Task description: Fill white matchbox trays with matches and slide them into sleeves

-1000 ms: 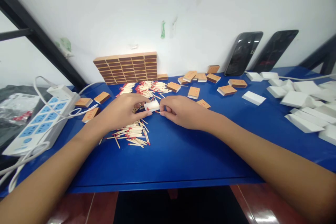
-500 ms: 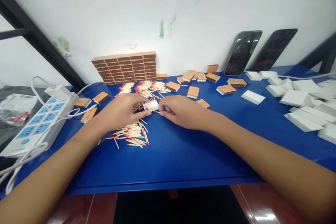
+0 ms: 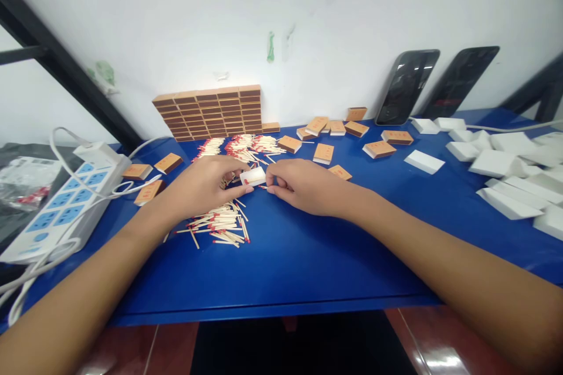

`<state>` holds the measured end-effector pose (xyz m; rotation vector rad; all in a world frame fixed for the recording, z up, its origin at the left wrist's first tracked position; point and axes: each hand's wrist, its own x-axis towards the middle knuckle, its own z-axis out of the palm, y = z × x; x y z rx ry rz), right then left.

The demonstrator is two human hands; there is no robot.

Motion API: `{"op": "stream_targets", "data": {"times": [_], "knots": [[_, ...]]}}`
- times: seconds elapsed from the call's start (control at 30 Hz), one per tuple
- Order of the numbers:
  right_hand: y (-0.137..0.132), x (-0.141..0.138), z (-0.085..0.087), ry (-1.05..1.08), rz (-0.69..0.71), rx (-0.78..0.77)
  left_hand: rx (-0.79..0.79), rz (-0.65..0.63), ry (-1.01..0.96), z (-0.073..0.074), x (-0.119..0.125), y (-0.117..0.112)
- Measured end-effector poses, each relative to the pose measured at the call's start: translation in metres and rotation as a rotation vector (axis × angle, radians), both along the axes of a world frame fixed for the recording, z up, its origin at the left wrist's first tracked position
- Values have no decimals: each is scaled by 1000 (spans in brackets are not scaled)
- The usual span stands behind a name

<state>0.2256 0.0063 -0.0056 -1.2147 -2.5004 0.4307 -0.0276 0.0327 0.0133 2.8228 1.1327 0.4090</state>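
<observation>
Between thumb and fingers, my left hand (image 3: 204, 184) grips a small white matchbox tray (image 3: 255, 174), tilted, with some red-tipped matches inside. At the tray's right end is my right hand (image 3: 305, 184), its fingers closed in a pinch; whatever they hold is hidden. A match (image 3: 263, 187) shows just below those fingertips. Loose red-headed matches (image 3: 224, 224) are heaped below my left hand, and further matches (image 3: 246, 145) lie in piles behind both hands.
A wall of stacked matchboxes (image 3: 211, 114) stands at the back. Loose orange matchboxes (image 3: 324, 153) lie behind my right hand. White trays (image 3: 497, 163) are heaped at right, near two phones (image 3: 407, 88) leaning on the wall. A power strip (image 3: 65, 205) with cables sits at left.
Both hands and the tray stay almost where they were. The matches in the tray look slightly different; otherwise only a tiny shift of the view shows.
</observation>
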Motion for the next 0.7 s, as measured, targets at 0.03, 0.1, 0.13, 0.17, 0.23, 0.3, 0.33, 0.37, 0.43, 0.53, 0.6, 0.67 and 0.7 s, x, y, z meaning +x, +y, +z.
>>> {"op": "stream_targets", "data": {"times": [0.03,0.1,0.13,0.17,0.23,0.3,0.33,0.37,0.43,0.53,0.6,0.67,0.7], "knots": [[0,0,0,1,1,1,0,5,2,0,0,0],[0,0,0,-2,-4,-3,-5,13,6,-1,0,0],[1,0,0,-5,-8,-6,-7,15,8,-1,-1,0],[1,0,1,-7,-12,-10,-9,17,8,-2,-1,0],[0,0,1,-10,-13,-13,-9,18,8,-2,-1,1],[0,-1,2,-10,-11,-14,-7,11,4,-2,-1,1],[0,-1,2,-10,-11,-15,-7,7,2,-2,-1,1],[0,-1,2,-9,-12,-16,-7,2,-1,-2,-1,1],[-1,-1,3,-6,-11,-18,-6,-9,-2,-1,0,1],[-1,0,3,-5,-5,-18,-2,-14,5,-1,0,1],[-1,0,3,-10,-10,-22,0,-1,12,-1,-1,1],[-1,0,3,-16,-19,-28,0,11,13,-1,-1,0],[-1,0,3,-17,-20,-31,-4,12,12,-1,-1,0]]}}
